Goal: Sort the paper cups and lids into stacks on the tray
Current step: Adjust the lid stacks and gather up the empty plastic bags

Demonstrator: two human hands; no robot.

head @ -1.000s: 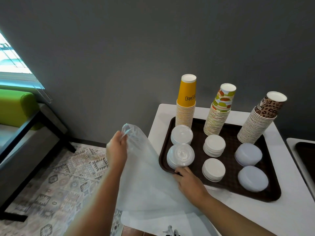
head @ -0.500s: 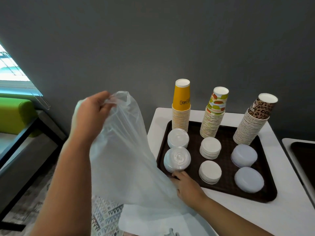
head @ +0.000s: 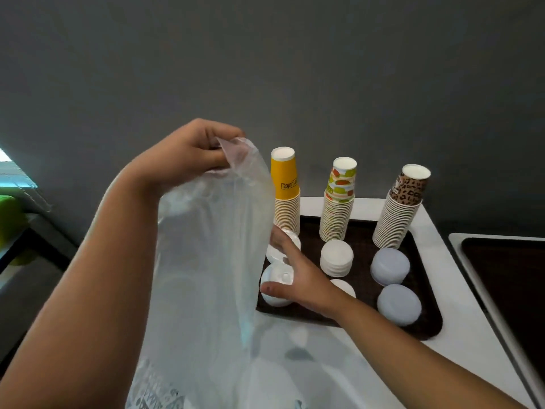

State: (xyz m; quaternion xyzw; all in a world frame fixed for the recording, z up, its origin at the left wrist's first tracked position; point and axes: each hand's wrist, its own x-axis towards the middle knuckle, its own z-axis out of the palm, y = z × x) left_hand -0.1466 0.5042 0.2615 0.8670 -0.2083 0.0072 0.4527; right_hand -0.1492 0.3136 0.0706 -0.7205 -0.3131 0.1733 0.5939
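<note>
Lifting clear thin plastic bag (head: 206, 261) higher, left hand (head: 188, 154) pinching its top; right hand (head: 298, 278), fingers spread, now over clear domed lid stacks (head: 275, 290) at centre frame; sorting looks nearly done.

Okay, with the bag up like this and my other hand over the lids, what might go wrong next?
The plastic bag, held by your left hand, hangs right beside the yellow cup stack; a swing might topple it. Your right hand reaches over the near-left lid stacks and could knock them askew. The bag also hides part of the tray edge from view.
</note>
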